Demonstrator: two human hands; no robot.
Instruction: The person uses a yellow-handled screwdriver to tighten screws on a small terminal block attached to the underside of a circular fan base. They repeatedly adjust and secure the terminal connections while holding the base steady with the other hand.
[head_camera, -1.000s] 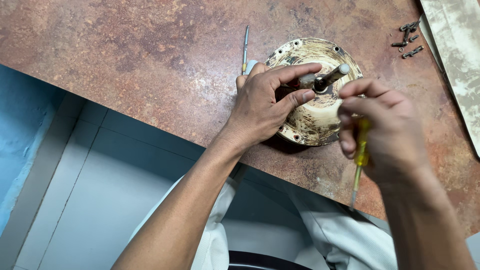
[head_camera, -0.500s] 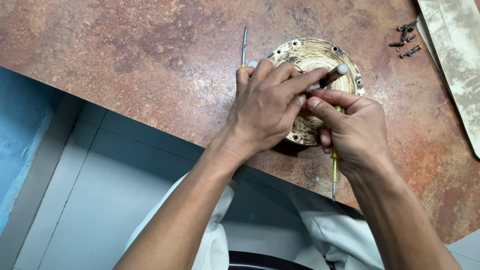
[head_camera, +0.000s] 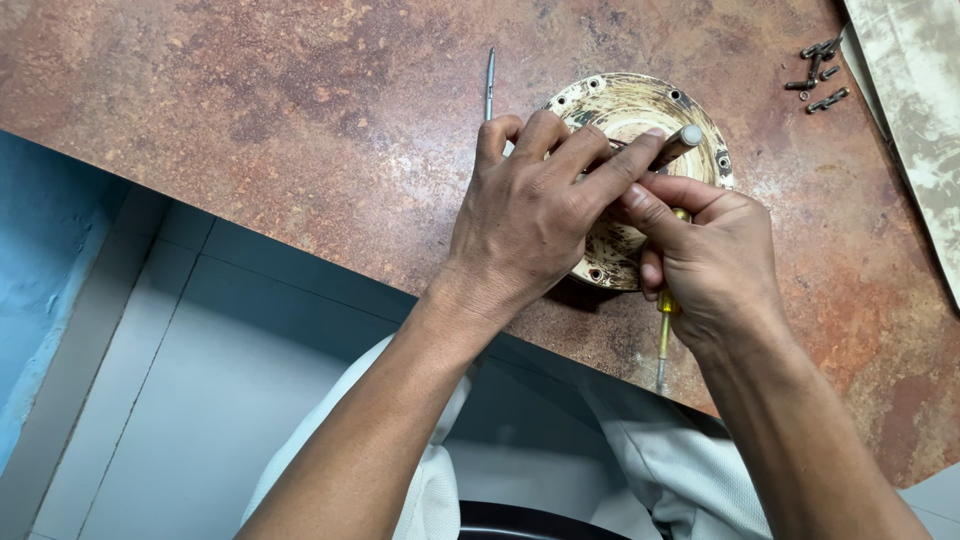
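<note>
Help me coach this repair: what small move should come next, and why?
Probably steady the round metal housing with the left hand while the right hand, which carries a yellow screwdriver, works the shaft; both hands already pinch it.

Worktop (head_camera: 300, 120): mottled reddish-brown surface, stone-like pattern with lighter orange and dark patches. Front edge runs diagonally from upper left to lower right; pale floor tiles and a blue wall show below it.

Lying directly on it:
- Round metal disc (head_camera: 640, 105), cream-coloured and worn, with small holes around its rim; sits near the front edge, right of centre, partly covered.
- Thin metal rod (head_camera: 489, 80), just left of the disc, pointing away from the front edge.
- Small cluster of dark screws (head_camera: 818, 72), upper right, well apart from the disc.
- Pale, stained slab (head_camera: 915, 110) along the far right edge, beside the screws.
</note>
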